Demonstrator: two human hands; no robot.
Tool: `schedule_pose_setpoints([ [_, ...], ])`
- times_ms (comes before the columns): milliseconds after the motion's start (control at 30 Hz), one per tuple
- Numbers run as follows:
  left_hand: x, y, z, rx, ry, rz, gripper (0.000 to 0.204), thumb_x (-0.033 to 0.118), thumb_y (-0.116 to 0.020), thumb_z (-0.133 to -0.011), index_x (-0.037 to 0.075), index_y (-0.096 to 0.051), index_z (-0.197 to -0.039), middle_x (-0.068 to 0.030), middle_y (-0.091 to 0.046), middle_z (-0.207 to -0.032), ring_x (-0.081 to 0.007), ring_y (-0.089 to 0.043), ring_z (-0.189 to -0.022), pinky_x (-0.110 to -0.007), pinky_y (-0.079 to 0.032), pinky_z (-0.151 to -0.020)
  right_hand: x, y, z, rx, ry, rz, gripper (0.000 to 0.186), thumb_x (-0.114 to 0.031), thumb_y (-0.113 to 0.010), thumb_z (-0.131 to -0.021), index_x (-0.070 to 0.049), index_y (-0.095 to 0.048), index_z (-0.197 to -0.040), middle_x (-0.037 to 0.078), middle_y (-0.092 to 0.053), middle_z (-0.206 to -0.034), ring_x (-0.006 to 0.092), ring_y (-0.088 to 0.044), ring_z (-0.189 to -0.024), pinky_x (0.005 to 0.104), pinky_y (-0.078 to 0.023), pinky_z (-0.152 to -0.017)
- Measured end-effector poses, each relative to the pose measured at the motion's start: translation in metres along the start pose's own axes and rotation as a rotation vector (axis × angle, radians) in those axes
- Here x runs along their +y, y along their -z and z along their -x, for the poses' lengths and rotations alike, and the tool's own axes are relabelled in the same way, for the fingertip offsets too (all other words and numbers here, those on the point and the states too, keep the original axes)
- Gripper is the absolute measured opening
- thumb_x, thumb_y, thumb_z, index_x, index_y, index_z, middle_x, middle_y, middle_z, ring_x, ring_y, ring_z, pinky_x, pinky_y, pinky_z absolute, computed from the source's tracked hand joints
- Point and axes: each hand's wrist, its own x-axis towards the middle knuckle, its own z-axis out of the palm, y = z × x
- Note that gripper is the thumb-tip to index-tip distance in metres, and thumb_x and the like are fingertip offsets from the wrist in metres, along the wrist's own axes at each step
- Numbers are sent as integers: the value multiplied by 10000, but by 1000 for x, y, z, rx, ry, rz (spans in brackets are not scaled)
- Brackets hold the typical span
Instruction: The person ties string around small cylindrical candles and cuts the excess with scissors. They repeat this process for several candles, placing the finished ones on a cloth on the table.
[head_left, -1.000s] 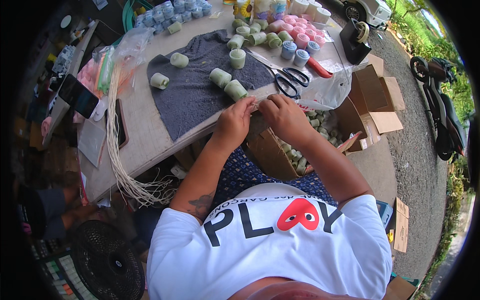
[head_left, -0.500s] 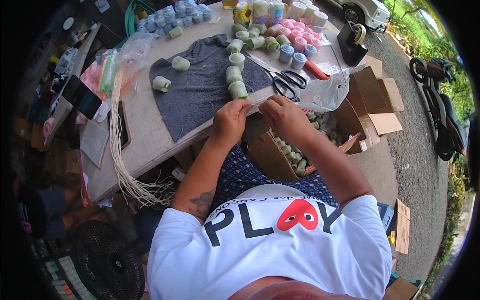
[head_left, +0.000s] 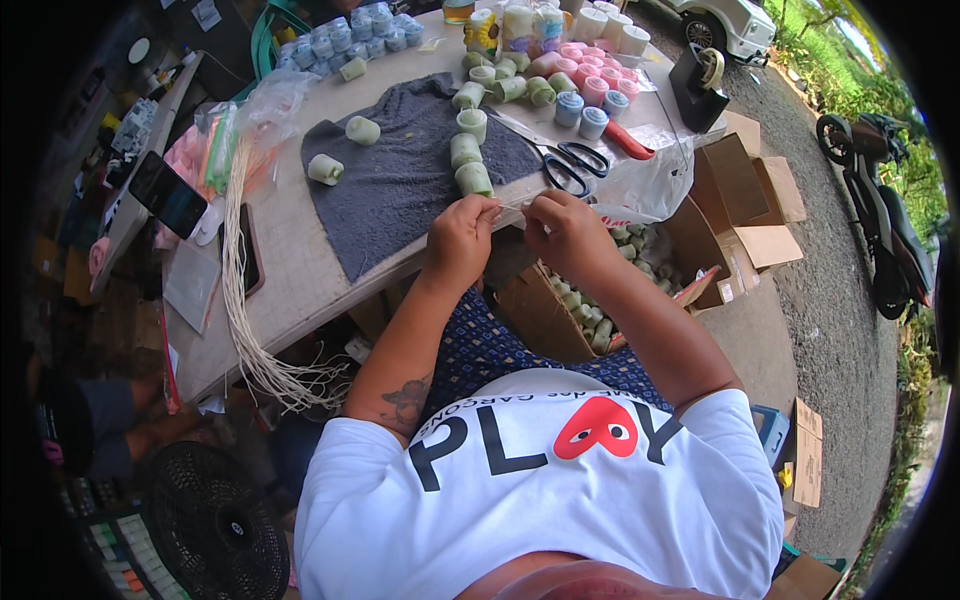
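Note:
A row of small pale green candles [head_left: 465,150] runs down a dark grey towel [head_left: 385,170] to the table's near edge. Right below the nearest candle [head_left: 473,180], my left hand [head_left: 460,238] is closed in a pinch, its fingertips at the candle's base. My right hand [head_left: 565,230] pinches too, a short gap away to the right. Whatever the fingers hold is too small to make out. Two loose green candles [head_left: 362,130] lie on the towel's left part. Scissors [head_left: 570,165] with dark handles rest beyond my right hand.
Pink candles [head_left: 595,70] and blue candles [head_left: 340,40] stand farther back on the table [head_left: 290,270]. A bundle of white cords [head_left: 232,270] hangs over the left edge. An open cardboard box [head_left: 545,310] of green candles sits below. A tape dispenser [head_left: 697,90] stands at right.
Both hands stay in nearly the same place, still pinching. The right hand's fingers have shifted slightly. The whole view has moved a little.

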Motion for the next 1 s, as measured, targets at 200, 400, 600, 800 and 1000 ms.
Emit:
schedule_pose_setpoints([
  [200,30,35,-10,-280,115,44,291,-9,-585,-856,74,-606,-1134,-106,-657,-858,-173,-660,-710,-277,-535,-629,8,9,-1,-44,-42,-134,128,-38,-646,-757,-39,-643,-885,139,-610,-826,321,-630,-775,379,-507,-676],
  [400,32,62,-41,-177,-411,-913,579,-37,-566,-769,242,-529,-1274,-38,-482,-1326,-250,-429,-1234,-428,-360,-1010,0,22,-5,-199,-223,-388,150,-28,-641,-809,-36,-649,-959,98,-652,-879,207,-657,-822,303,-515,-731],
  [600,15,55,-53,-339,-306,-658,490,33,-652,-734,208,-587,-1187,-10,-487,-1334,-276,-387,-1277,-441,-300,-1049,9,22,-6,-239,-249,-616,284,-13,-614,-838,-59,-609,-1118,75,-633,-973,169,-637,-892,281,-498,-800],
  [800,38,68,-38,16,-196,-17,504,1,-748,-689,114,-594,-1156,-66,-581,-1145,-222,-593,-1007,-304,-496,-796,5,-11,-27,-8,-109,-204,425,-100,-651,-813,-157,-581,-1228,124,-570,-961,276,-605,-804,352,-499,-714],
  [1000,47,64,-20,-17,13,330,495,-43,-720,-746,51,-544,-1200,-80,-570,-1187,-145,-573,-1037,-265,-510,-823,-7,-42,-52,62,83,-187,336,-55,-665,-720,-115,-640,-1050,105,-567,-851,305,-592,-771,383,-494,-672],
])
